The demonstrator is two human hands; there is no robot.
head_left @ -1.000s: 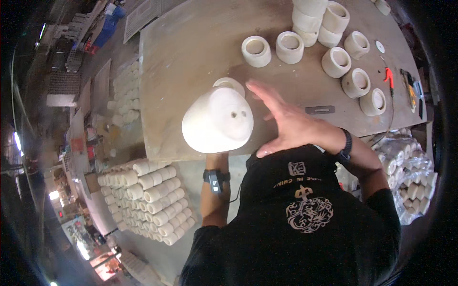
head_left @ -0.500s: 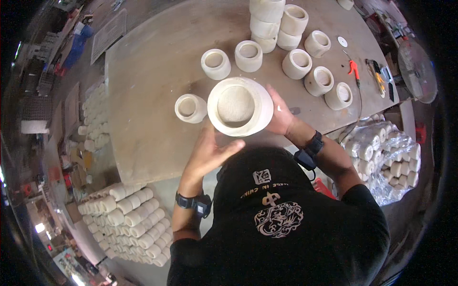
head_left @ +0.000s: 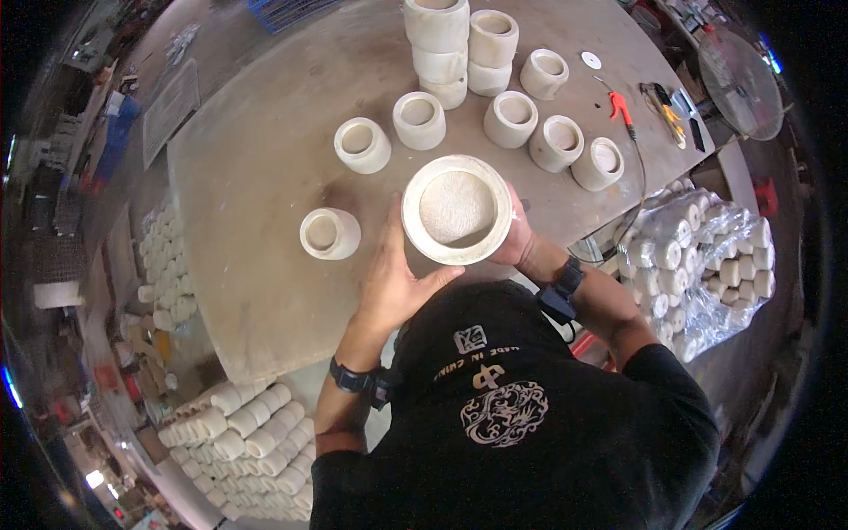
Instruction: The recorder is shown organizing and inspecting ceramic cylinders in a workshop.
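A cream-white, thick-walled round pot (head_left: pixel 457 210) is held up above the near side of the table, its round hollow facing me. My left hand (head_left: pixel 395 274) is against its left side, thumb along the lower rim and fingers partly hidden. On the opposite side, my right hand (head_left: pixel 517 234) grips it; most of those fingers are behind the pot. A smaller pot (head_left: pixel 330 234) stands on the table to the left. Beyond the held pot are two more pots, one (head_left: pixel 362 146) further left and another (head_left: pixel 419 121) nearer the middle.
Stacked pots (head_left: pixel 439 62) rise at the table's (head_left: pixel 256 177) far side, with several single ones right of them. An orange air blow gun (head_left: pixel 621 108), a white disc (head_left: pixel 591 60) and hand tools lie far right. Plastic-wrapped pots (head_left: pixel 698 265) and a pile (head_left: pixel 256 442) flank the table.
The held pot has tilted so that its hollow faces me more squarely. My left hand has come up along its left side. The whole view has shifted a little.
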